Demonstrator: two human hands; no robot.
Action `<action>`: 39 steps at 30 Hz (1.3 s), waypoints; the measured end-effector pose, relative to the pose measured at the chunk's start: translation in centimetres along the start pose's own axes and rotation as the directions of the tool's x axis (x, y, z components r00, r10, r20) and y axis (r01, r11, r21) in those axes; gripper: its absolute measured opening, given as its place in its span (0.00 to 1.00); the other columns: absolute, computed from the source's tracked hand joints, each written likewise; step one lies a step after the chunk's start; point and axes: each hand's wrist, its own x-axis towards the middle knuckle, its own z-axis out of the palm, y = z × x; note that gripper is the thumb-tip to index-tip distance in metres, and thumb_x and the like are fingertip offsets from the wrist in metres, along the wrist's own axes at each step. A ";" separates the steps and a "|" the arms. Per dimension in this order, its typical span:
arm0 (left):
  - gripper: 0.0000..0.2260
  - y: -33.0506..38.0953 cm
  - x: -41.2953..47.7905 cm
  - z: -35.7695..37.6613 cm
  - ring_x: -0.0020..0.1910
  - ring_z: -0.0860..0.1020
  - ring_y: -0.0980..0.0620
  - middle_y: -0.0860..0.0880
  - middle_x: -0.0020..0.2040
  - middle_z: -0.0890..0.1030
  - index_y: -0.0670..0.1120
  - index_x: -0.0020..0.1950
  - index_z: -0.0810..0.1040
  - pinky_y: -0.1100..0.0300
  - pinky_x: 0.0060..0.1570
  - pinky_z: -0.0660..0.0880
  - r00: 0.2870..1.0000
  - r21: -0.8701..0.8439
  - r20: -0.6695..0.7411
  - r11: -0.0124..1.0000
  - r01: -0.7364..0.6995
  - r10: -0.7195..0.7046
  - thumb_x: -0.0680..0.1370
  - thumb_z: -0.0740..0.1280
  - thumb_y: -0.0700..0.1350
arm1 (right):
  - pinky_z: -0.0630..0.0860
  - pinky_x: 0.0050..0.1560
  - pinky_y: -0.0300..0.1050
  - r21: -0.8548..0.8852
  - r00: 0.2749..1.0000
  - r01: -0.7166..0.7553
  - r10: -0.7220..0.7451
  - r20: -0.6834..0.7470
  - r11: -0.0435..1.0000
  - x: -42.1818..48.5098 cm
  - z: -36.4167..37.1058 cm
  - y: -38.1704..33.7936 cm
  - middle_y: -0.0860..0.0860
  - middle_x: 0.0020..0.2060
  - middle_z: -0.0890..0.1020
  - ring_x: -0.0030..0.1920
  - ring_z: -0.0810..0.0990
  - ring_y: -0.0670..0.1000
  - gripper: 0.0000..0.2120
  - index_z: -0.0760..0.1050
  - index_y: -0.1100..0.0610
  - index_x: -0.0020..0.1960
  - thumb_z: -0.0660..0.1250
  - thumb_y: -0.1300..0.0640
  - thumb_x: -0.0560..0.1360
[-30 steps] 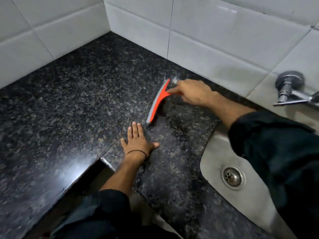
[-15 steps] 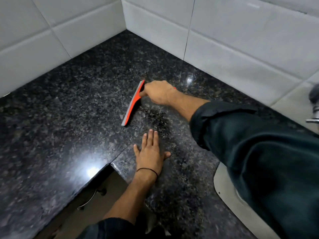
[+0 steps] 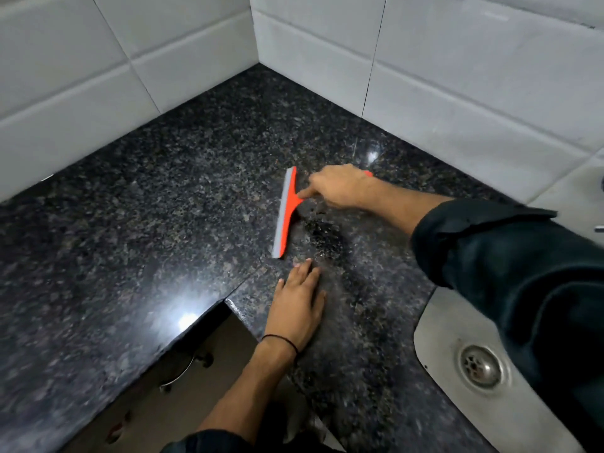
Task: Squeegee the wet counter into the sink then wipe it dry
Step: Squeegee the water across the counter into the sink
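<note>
The right hand (image 3: 340,188) reaches across the dark granite desk (image 3: 147,223). Its grip is curled round the handle of the orange squeegee (image 3: 287,207), with the forefinger stretched toward the blade. The palm hides nearly all the handle, and only a red tip shows behind the wrist. The blade lies on the desk beside a darker wet patch (image 3: 323,237), apart from the sink (image 3: 434,338). The left hand (image 3: 295,305) lies flat with straight fingers, holding nothing, near the blade's lower end. A dark sleeve (image 3: 523,273) covers much of the sink, but its drain (image 3: 480,366) shows. The near desk edge is blurred.
</note>
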 end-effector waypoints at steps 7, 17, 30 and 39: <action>0.25 2.1 0.1 0.7 0.78 0.56 0.45 0.49 0.80 0.57 0.51 0.78 0.59 0.43 0.72 0.62 0.992 0.014 -0.122 1.000 0.014 -0.012 0.81 0.59 0.49 | 0.77 0.53 0.54 -0.050 0.960 -0.268 0.271 0.069 0.962 -10.0 4.3 11.6 0.56 0.57 0.80 0.58 0.79 0.61 0.21 0.73 0.43 0.67 0.58 0.55 0.75; 0.34 7.0 5.9 2.4 0.79 0.44 0.46 0.53 0.81 0.44 0.59 0.79 0.46 0.37 0.74 0.49 0.969 0.171 0.246 0.983 -0.073 0.029 0.78 0.56 0.66 | 0.76 0.53 0.50 -0.024 0.747 -0.656 0.653 0.122 0.754 -25.7 6.2 12.7 0.58 0.55 0.82 0.57 0.81 0.59 0.15 0.78 0.52 0.59 0.59 0.46 0.80; 0.44 7.9 8.4 1.7 0.79 0.44 0.45 0.55 0.80 0.39 0.59 0.79 0.41 0.33 0.71 0.55 0.900 0.324 0.417 0.946 -0.017 -0.126 0.72 0.61 0.71 | 0.73 0.53 0.48 0.042 0.536 -0.830 0.773 0.339 0.557 -28.3 8.4 9.9 0.55 0.60 0.81 0.60 0.80 0.58 0.17 0.79 0.52 0.61 0.64 0.47 0.77; 0.43 7.6 8.4 1.7 0.79 0.44 0.44 0.54 0.80 0.39 0.59 0.79 0.42 0.31 0.71 0.56 0.909 0.286 0.409 0.957 -0.048 -0.077 0.73 0.61 0.70 | 0.77 0.55 0.49 0.420 0.587 -0.777 0.780 0.216 0.469 -21.5 5.7 9.4 0.60 0.58 0.81 0.56 0.81 0.61 0.23 0.77 0.50 0.65 0.60 0.55 0.70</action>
